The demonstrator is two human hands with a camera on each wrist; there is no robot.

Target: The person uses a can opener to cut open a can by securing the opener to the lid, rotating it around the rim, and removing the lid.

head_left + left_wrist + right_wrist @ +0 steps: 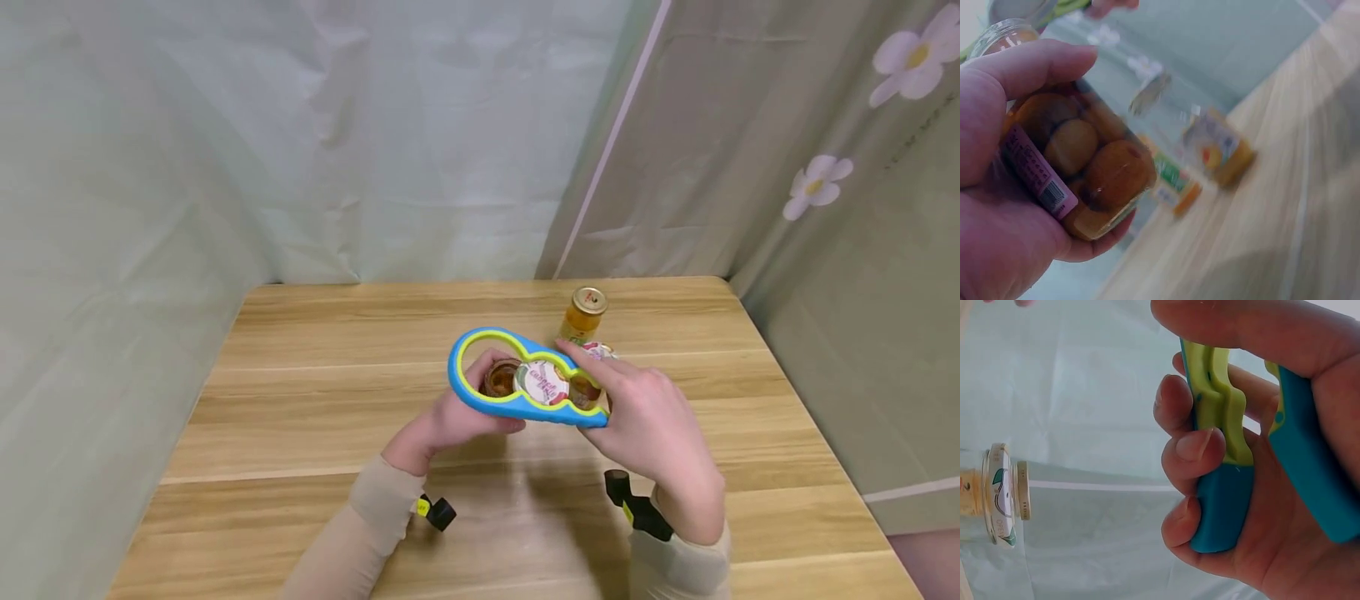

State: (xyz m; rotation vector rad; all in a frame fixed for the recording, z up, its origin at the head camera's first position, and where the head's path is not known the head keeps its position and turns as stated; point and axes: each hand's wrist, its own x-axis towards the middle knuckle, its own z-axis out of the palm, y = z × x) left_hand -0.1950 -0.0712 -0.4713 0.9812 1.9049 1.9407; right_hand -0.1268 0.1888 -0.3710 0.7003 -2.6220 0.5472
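My left hand (pixel 465 407) grips a glass jar (pixel 1085 156) of round brown fruit with a pink label, fingers wrapped round its side. Its mouth shows uncovered in the head view. My right hand (pixel 648 408) grips the handles of a blue and yellow-green multi-size jar opener (pixel 491 408), fingers curled round them. A white printed lid (pixel 543 382) sits in the opener's middle opening, just right of the jar's mouth. In the left wrist view this lid overlaps the top of the jar's rim.
A gold-lidded jar (pixel 583 315) stands toward the back of the wooden table (pixel 315 400). Nearer, a jar with a white printed lid (pixel 1000 494) is partly hidden by the right hand and opener in the head view. Curtains (pixel 450 150) hang behind the table.
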